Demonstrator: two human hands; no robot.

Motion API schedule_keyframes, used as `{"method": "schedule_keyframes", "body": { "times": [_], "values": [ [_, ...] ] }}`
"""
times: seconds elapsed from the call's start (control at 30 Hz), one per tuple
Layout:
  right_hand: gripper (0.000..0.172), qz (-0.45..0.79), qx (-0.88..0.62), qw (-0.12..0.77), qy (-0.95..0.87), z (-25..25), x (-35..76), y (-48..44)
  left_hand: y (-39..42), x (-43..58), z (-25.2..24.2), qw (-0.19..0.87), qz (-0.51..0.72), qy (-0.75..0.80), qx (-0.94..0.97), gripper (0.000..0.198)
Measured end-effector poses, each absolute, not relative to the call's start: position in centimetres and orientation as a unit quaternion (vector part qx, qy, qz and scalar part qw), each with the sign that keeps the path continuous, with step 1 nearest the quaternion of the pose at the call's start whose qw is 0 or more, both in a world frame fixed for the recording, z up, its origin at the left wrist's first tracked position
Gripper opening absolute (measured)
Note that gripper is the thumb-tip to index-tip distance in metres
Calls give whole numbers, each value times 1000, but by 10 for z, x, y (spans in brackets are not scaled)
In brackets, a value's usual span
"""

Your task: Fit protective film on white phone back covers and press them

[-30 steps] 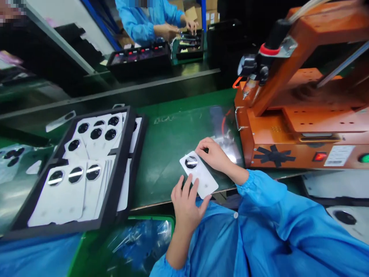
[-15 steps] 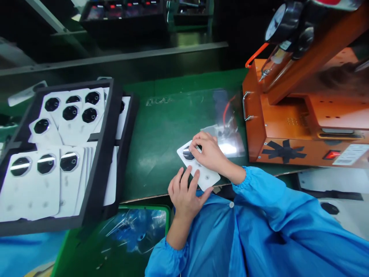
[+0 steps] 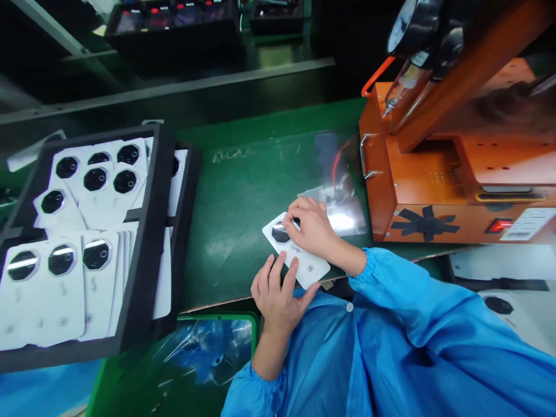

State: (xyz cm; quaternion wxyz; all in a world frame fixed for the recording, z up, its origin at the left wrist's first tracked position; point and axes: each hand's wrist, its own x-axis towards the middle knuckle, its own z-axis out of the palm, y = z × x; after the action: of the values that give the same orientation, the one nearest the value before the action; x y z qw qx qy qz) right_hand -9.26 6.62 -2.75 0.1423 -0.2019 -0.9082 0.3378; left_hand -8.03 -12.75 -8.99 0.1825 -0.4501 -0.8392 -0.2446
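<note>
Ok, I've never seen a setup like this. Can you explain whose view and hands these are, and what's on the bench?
There's no robot: a person works with two bare hands, filmed by a camera worn on their head, looking forward and down.

On the green bench, by its front edge, lies a white panel with a dark window. The left hand has its fingers spread at the panel's near edge. The right hand bends over it, fingers by the window; whether they pinch anything, I can't tell.

To the left, a black tray holds similar panels. To the right stands an orange machine with a gauge.
</note>
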Motion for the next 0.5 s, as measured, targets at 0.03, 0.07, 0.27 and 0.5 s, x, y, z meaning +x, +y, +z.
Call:
{"method": "schedule_keyframes", "body": {
  "times": [0.03,0.07,0.27,0.5],
  "values": [
    [14,335,-203,145,-909,-28,-93,66,-127,-80,-89,182,-244,-839,-450,67],
    [13,332,-202,148,-909,-29,-93,66,-127,-81,-89,182,-244,-839,-451,67],
    [15,306,-200,170,-915,-30,-91,65,-128,-81,-87,176,-246,-839,-453,66],
    [14,246,-195,189,-930,-33,-88,67,-129,-80,-88,163,-252,-840,-452,66]
  ]
}}
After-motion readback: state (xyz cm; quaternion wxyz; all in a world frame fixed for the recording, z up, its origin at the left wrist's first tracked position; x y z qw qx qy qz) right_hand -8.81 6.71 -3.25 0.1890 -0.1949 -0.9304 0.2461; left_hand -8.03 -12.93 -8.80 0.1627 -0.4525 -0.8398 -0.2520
